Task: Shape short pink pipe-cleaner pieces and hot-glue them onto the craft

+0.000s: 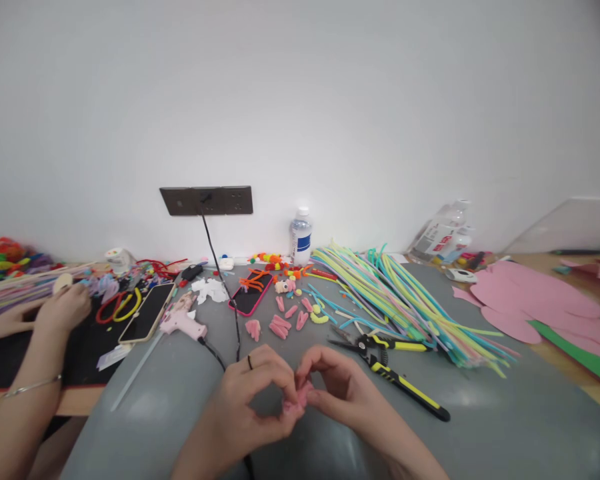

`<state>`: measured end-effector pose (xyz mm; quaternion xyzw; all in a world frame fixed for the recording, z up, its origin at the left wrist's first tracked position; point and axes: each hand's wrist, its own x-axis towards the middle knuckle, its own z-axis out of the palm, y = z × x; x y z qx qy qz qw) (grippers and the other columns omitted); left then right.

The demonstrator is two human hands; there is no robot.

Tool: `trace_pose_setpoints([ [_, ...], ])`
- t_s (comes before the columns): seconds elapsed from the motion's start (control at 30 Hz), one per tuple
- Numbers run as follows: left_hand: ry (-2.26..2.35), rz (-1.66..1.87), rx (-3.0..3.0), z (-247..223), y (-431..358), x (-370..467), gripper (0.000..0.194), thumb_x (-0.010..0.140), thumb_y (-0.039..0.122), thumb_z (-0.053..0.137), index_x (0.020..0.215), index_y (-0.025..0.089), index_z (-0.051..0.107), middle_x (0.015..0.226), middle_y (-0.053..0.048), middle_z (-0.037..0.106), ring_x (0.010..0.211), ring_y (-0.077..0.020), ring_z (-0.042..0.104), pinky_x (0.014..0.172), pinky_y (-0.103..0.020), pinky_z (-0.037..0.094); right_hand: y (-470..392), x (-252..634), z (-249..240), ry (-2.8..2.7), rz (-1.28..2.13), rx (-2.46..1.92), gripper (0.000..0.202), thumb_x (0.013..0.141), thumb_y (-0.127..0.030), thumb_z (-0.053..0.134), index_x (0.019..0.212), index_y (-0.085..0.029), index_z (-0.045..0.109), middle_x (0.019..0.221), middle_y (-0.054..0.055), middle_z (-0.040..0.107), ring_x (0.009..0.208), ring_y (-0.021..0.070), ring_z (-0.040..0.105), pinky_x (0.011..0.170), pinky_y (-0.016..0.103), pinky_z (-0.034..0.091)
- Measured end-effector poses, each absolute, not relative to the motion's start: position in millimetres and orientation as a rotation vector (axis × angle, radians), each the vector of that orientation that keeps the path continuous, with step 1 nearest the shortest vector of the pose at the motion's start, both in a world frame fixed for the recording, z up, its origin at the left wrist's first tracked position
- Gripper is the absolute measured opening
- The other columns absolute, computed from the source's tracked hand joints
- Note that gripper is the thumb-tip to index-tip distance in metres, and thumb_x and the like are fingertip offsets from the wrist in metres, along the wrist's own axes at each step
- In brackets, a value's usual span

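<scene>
A small pink fuzzy piece of pipe cleaner (296,399) is pinched between both hands near the table's front. My left hand (253,400) grips its left side with thumb and index finger; a dark ring is on one finger. My right hand (336,387) holds its right side, fingertips meeting those of the left. The fingers cover much of the piece. Just beyond the hands lie several bent pink pipe cleaner pieces (280,327) and a curled yellow one (319,317). Pliers with yellow and black handles (405,387) lie with open jaws to the right of my right hand.
A pink glue gun (183,325) with a glue stick lies left, its cord running to the wall socket (220,201). Phones (250,293), a bottle (301,237) and a pipe cleaner bundle (405,300) lie beyond. Pink paper (535,293) is right; another person's hands (63,310) work left.
</scene>
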<state>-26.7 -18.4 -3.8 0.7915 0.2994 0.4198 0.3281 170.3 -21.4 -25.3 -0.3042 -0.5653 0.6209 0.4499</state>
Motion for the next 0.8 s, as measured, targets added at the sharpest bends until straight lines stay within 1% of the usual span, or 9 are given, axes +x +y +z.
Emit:
trace_pose_setpoints([
  [0.07,0.8,1.131,2.034,-5,-18,-27,0.026,0.072,-0.004,0.065,0.077,0.021,0.06,0.077,0.001,0.066,0.075,-0.0118,0.062,0.071,-0.021,0.048,-23,170,-22,-1.474,1.435,-0.78,0.019,0.09,-0.039,0.071,0.092,-0.021,0.068,0.088,0.003,0.063,0.084,0.0181,0.06,0.079,0.03,0.045],
  [0.17,0.838,1.185,1.928,-8,-18,-26,0.024,0.071,-0.002,0.064,0.076,0.02,0.06,0.075,0.0,0.066,0.074,-0.0132,0.063,0.071,-0.022,0.048,-25,170,-19,-1.622,1.153,-0.754,0.011,0.095,-0.032,0.064,0.093,-0.023,0.068,0.092,0.005,0.066,0.091,0.0203,0.063,0.083,0.032,0.045],
  [0.27,0.849,1.22,1.765,-9,-19,-26,0.018,0.072,0.002,0.066,0.074,0.019,0.062,0.074,0.0,0.065,0.072,-0.0139,0.061,0.069,-0.023,0.048,-24,170,-18,-1.743,0.828,-0.694,0.005,0.091,-0.027,0.069,0.096,-0.025,0.069,0.09,0.003,0.068,0.088,0.0204,0.064,0.084,0.034,0.043],
  [0.4,0.848,1.147,1.483,-13,-19,-23,0.011,0.073,0.013,0.071,0.07,0.017,0.061,0.071,-0.001,0.062,0.071,-0.0138,0.057,0.068,-0.023,0.046,-20,172,-20,-1.862,0.54,-0.66,0.012,0.089,-0.02,0.072,0.098,-0.027,0.067,0.085,0.0,0.072,0.079,0.0183,0.065,0.082,0.037,0.039],
  [0.5,0.82,1.074,1.27,-19,-17,-20,0.021,0.072,0.025,0.079,0.07,0.016,0.06,0.07,0.0,0.058,0.067,-0.0121,0.053,0.064,-0.021,0.043,-19,173,-20,-1.891,0.436,-0.691,0.013,0.088,-0.017,0.072,0.096,-0.026,0.066,0.081,-0.001,0.072,0.075,0.0177,0.065,0.08,0.038,0.037],
  [0.6,0.835,1.034,1.087,-25,-15,-15,0.031,0.069,0.035,0.084,0.07,0.015,0.061,0.071,0.0,0.058,0.065,-0.0106,0.05,0.061,-0.02,0.041,-17,173,-20,-1.89,0.407,-0.718,0.013,0.088,-0.015,0.07,0.093,-0.026,0.067,0.078,-0.001,0.072,0.072,0.0177,0.065,0.078,0.038,0.037],
  [0.8,0.843,0.979,0.914,-29,-15,-8,0.037,0.063,0.04,0.089,0.069,0.014,0.062,0.066,0.002,0.054,0.062,-0.0086,0.046,0.059,-0.018,0.039,-14,174,-23,-1.884,0.396,-0.711,0.006,0.089,-0.02,0.07,0.089,-0.026,0.069,0.073,-0.001,0.072,0.066,0.0175,0.064,0.076,0.038,0.038],
])
